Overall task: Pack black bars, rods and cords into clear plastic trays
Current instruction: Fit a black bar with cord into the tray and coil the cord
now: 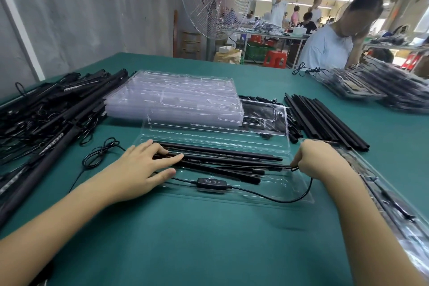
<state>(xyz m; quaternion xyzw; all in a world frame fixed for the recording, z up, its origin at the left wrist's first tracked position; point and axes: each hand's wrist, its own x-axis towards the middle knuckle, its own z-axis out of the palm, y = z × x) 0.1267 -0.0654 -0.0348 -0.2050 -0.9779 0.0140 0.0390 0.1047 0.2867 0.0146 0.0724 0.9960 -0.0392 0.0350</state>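
Green cloth covers the table (209, 251) where our tray (290, 183) lies crosswise, black rods (222, 154) inside running left to right — our left hand (144, 169) presses their left ends with straight fingers, our right hand (318, 158) pinches the cord (267, 198) at the tray's right end.

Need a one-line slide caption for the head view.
Left hand holds down black rods in a clear tray while right hand pinches the cord.
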